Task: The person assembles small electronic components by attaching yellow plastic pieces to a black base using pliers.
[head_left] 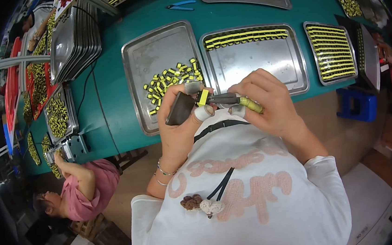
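Note:
My left hand point(177, 124) holds a dark flat block point(180, 108) and pinches a small yellow and black component point(203, 97) between taped fingertips. My right hand point(268, 100) grips pliers with yellow-green handles point(238, 101), whose jaws touch the component. Both hands are close to my chest, just in front of the table edge. Behind them a metal tray point(153, 56) carries a loose pile of several yellow and black components point(173, 80). A second metal tray point(256, 63) has a neat row of components point(246, 37) along its far edge.
A third tray point(332, 51) at the right is filled with rows of components. Stacked trays point(74, 40) stand at the left, blue-handled pliers point(181, 5) lie far back. A co-worker in pink point(87, 183) sits at my left. A blue stool point(356, 103) stands at the right.

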`<state>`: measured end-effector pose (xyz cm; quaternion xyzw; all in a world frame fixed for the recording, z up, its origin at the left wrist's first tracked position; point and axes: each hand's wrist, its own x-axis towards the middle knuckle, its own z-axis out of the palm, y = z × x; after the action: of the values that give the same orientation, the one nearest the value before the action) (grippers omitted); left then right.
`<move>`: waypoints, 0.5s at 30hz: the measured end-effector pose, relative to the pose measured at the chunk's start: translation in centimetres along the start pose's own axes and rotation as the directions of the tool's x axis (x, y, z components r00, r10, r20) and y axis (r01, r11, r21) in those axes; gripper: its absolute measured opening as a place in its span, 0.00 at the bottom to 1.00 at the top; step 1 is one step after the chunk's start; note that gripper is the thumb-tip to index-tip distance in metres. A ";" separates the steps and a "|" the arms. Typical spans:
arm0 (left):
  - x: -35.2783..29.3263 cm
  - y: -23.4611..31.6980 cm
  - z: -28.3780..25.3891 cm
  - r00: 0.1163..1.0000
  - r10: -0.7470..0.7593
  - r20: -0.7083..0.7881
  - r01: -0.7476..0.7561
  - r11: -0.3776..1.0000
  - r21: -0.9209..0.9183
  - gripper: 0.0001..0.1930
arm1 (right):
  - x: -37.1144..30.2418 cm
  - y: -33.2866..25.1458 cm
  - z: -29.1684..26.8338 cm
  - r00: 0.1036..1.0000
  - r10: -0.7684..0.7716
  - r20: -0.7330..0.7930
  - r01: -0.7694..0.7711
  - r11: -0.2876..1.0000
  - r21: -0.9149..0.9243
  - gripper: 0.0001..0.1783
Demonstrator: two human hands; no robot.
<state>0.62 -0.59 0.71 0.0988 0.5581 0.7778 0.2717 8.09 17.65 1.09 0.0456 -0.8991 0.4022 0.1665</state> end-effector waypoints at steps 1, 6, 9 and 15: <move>0.0 -0.1 0.0 1.000 0.030 -0.007 -0.030 0.998 0.049 0.19 | 0.0 -0.1 0.1 1.000 -0.002 -0.008 0.002 1.000 -0.010 0.18; -0.2 -0.1 -0.1 0.999 0.041 0.004 -0.041 0.999 0.032 0.17 | -0.3 -0.3 0.6 1.000 -0.010 -0.022 0.009 0.998 -0.055 0.19; -0.3 -0.4 -0.6 0.999 0.049 -0.012 -0.047 0.994 0.094 0.17 | -0.7 -0.2 1.1 0.999 -0.030 -0.034 0.026 0.992 -0.127 0.18; -0.1 -1.0 -0.3 0.995 0.083 -0.049 -0.075 0.985 0.153 0.17 | -0.5 -0.1 1.1 0.999 0.008 -0.034 -0.011 0.994 -0.106 0.16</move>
<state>0.82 -0.66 -0.30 0.1199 0.6184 0.7458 0.2169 8.28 16.74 0.27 0.0257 -0.9165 0.3554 0.1816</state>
